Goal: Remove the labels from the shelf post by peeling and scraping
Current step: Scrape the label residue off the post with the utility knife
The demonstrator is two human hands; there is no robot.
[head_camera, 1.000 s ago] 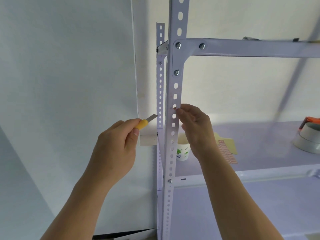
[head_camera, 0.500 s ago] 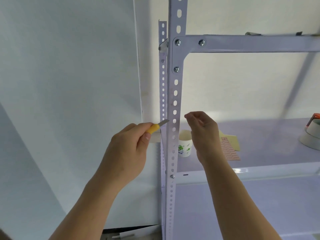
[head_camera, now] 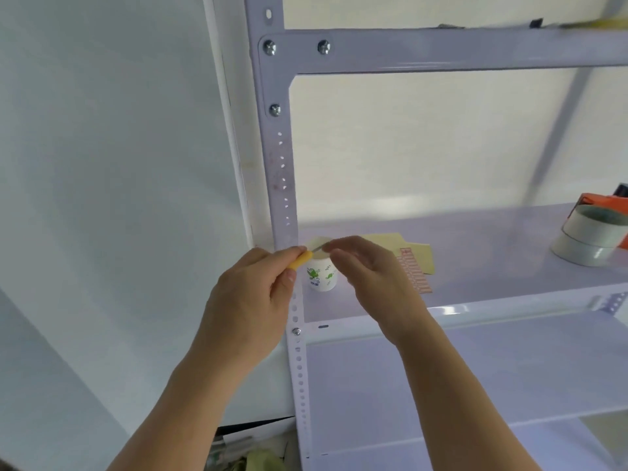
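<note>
Pale wall (head_camera: 102,164) backs a white metal shelf post (head_camera: 284,198) that runs upright through the middle of the view. Faint reddish traces of labels (head_camera: 276,171) show beside its row of holes, above the hands. The left hand (head_camera: 248,300) grips a yellow-handled knife (head_camera: 300,260) in front of the post, fingers curled round the handle, thumb along its underside, wrist straight, and the short blade points right. The right hand (head_camera: 370,277) meets it from the other side. Its thumb and forefinger are drawn together at the blade tip, the other fingers loosely curled, but the view does not show whether they pinch the blade, a scrap of label or nothing. Both hands hover just over a paper cup (head_camera: 323,278) standing on the shelf (head_camera: 492,260) beside the post, so the step looks like clearing scrapings off the blade into the cup. To do that well, the fingers should slide along the flat of the blade, away from the edge, with the knife held steady over the cup's mouth. Behind the cup lies a sheet of labels (head_camera: 416,275), and well to the right sit rolls of tape (head_camera: 584,243).
</note>
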